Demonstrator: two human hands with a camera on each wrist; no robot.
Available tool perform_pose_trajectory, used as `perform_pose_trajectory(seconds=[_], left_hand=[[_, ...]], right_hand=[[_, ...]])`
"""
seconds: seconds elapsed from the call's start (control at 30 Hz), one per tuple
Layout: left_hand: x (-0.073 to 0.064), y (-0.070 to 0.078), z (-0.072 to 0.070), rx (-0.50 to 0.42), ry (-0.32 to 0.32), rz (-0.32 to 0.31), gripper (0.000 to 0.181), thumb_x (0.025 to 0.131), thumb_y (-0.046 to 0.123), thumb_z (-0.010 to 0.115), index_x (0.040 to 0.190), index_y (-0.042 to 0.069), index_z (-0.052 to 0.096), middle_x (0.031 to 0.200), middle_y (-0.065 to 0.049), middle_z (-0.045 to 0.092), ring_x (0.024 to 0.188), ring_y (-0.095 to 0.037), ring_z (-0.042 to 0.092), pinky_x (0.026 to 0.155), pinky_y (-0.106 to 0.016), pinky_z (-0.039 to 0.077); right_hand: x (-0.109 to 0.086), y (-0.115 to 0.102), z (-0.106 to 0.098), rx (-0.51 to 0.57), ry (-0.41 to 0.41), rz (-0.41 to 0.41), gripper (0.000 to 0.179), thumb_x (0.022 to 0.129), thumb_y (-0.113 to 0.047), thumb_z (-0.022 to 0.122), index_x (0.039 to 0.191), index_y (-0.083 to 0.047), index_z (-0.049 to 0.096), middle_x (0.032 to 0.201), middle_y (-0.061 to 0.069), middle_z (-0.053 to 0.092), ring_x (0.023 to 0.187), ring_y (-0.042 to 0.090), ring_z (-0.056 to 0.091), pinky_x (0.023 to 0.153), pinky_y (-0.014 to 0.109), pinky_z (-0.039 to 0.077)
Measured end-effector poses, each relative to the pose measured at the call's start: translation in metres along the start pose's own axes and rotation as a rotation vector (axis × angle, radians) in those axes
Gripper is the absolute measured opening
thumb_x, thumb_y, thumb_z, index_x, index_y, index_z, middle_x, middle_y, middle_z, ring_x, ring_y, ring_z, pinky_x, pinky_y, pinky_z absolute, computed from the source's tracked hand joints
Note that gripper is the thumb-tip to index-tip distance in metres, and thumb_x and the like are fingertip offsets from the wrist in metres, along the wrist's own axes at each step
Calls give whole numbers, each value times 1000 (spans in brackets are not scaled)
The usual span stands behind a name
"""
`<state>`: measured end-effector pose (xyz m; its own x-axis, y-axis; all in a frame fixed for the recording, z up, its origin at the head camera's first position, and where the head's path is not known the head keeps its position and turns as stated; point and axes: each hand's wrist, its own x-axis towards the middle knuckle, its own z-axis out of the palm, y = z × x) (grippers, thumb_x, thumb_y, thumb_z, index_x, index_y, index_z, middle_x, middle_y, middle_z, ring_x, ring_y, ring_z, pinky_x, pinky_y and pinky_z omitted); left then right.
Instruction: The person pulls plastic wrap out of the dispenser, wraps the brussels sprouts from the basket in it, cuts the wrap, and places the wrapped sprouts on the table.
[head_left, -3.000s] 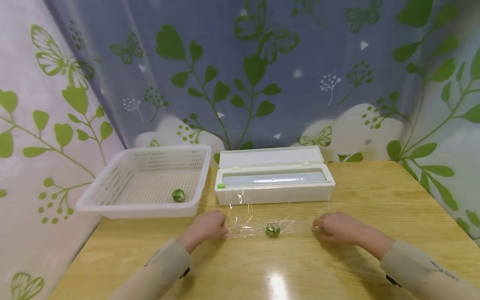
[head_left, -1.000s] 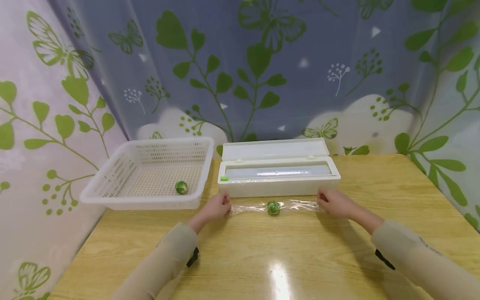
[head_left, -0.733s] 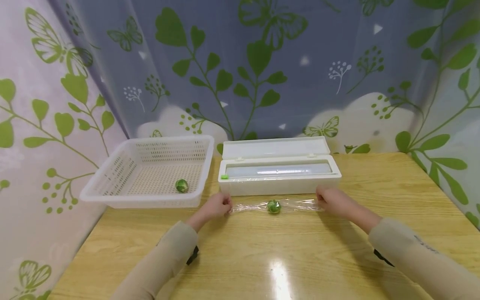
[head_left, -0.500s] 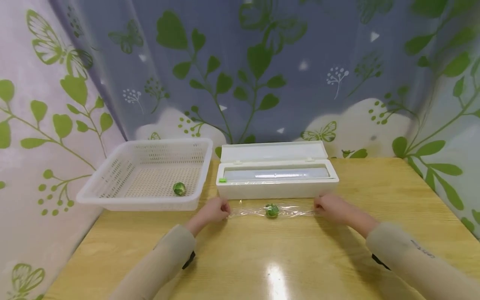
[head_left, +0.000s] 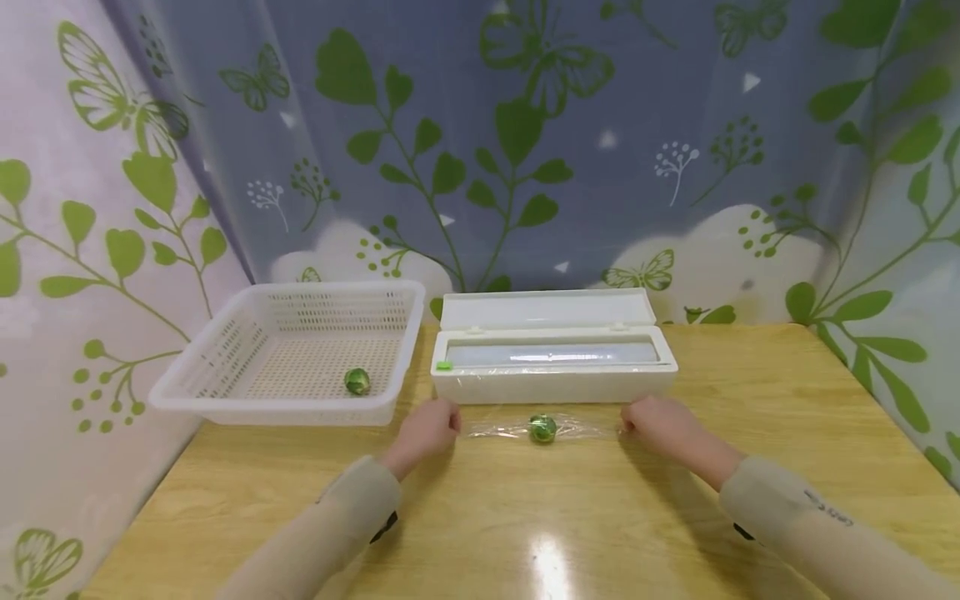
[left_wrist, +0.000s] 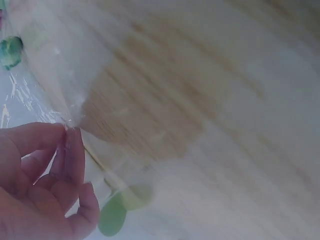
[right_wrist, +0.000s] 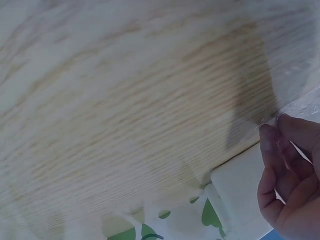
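Your landmark is the white cling film dispenser (head_left: 555, 388), its lid tipped back and the roll (head_left: 551, 354) lying inside. Just in front of it, on your side, a Brussels sprout (head_left: 542, 429) sits in a narrow, crinkled strip of cling film (head_left: 581, 428); whether the sprout rests on the wooden table (head_left: 517, 525) or hangs just clear, you cannot tell.

Your left hand (head_left: 429, 433), near the dispenser's front left corner, pinches one end of the strip between thumb and fingertips. Your right hand (head_left: 660, 427), close to its front right corner, pinches the other end the same way. From the head camera the fingertips of both hands are mostly hidden; the wrist views show the pinches. The film is so clear that its edges fade against the wood. In the left wrist view the sprout is blurred and runs to the picture's edge.

Left of the dispenser stands a white perforated basket (head_left: 262, 412) with a second sprout (head_left: 357, 382) inside. A green slider (head_left: 445, 366) sits at the dispenser's left end. Your sleeves (head_left: 795, 517) are cut off by the frame, and the right one's lettering is too small to read.
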<state>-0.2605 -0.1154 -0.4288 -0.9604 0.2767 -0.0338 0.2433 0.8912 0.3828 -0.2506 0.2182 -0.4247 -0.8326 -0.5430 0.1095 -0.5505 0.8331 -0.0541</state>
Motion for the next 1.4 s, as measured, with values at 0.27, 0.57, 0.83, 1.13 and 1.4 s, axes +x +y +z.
perform_pose_trajectory(seconds=[0.27,0.57,0.83,1.13,1.4], left_hand=[[0,-2,1,86,23,-26,14,70,5,61,64,14,53,61,3,49,55,-13,46,46,-26,37],[-5,-7,-7,-119,-5,-80,28,75,17,67,86,2,46,72,-6,47,61,-19,46,52,-30,41],[-8,4,-20,-105,268,82,32,78,14,64,93,0,40,87,-11,42,72,-21,42,61,-32,41],[3,10,-22,-220,423,142,47,80,16,64,113,-7,39,109,-19,41,100,-30,44,86,-37,39],[22,-1,-15,-362,333,81,71,81,25,64,131,-8,25,135,-24,25,122,-35,29,100,-42,24]], right_hand=[[-1,3,0,20,-18,63,22,67,4,60,60,-16,55,59,-5,51,52,10,43,42,28,36],[-9,1,2,-49,86,-25,30,72,-4,64,53,-17,44,58,-4,34,50,11,32,40,27,28],[-6,-3,-8,44,32,-3,9,74,-10,69,75,-10,60,69,-1,48,57,11,47,45,25,38],[0,-12,-16,59,144,-86,11,72,2,62,72,-9,59,67,-3,51,55,9,47,47,22,38],[12,-21,-21,55,216,-151,12,72,1,63,73,-10,60,68,-3,52,58,10,51,49,22,42]])
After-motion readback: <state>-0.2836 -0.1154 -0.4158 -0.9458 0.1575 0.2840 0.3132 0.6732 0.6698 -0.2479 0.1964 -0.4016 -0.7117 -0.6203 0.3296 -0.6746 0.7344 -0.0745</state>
